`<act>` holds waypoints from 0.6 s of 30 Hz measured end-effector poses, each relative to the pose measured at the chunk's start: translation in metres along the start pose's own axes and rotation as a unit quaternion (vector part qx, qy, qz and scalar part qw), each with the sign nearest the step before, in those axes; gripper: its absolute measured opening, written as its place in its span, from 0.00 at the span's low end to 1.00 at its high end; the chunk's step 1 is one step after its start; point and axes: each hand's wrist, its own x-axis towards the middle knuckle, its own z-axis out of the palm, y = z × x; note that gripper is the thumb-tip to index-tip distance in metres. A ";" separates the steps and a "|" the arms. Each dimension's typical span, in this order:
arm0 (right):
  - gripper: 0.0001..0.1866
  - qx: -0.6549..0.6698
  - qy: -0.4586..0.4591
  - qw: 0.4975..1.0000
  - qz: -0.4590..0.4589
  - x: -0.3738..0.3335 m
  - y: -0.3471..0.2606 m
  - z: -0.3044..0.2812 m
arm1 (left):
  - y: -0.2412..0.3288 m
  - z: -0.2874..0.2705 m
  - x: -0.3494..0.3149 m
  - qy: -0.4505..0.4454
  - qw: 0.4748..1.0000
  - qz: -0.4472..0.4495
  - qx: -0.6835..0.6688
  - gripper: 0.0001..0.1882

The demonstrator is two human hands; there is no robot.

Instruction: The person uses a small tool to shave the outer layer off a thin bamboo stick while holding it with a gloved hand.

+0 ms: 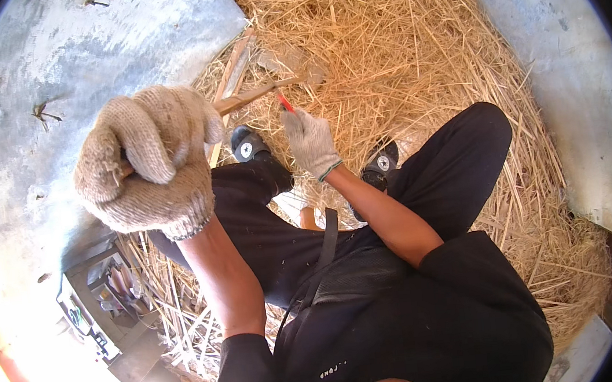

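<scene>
My left hand, in a beige knit glove, is raised close to the camera and closed around a wooden handle that runs away toward the straw. My right hand, gloved the same way, reaches lower down and pinches a thin red tool pointing into the straw pile. The far end of the handle is blurred against the straw. Black trousers and two dark shoes lie below the hands.
Loose golden straw covers the ground ahead and to the right. Grey concrete floor spreads on the left. A grey toolbox with small items sits at lower left. A wooden slat lies in the straw. A black bag hangs at my waist.
</scene>
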 end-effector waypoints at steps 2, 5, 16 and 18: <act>0.30 -0.064 0.004 0.995 0.081 0.012 0.046 0.002 | 0.002 -0.007 -0.001 -0.003 1.000 -0.005 -0.002 0.25; 0.28 -0.114 0.008 0.986 0.125 0.020 0.053 -0.005 | 0.000 -0.001 -0.002 -0.040 0.999 -0.002 -0.002 0.24; 0.30 -0.057 -0.018 0.997 0.050 0.003 -0.044 -0.015 | 0.006 -0.017 0.004 -0.021 0.999 -0.009 -0.031 0.26; 0.33 -0.051 -0.025 0.991 0.125 0.013 -0.002 -0.013 | 0.004 -0.022 0.004 -0.059 0.997 -0.009 -0.044 0.26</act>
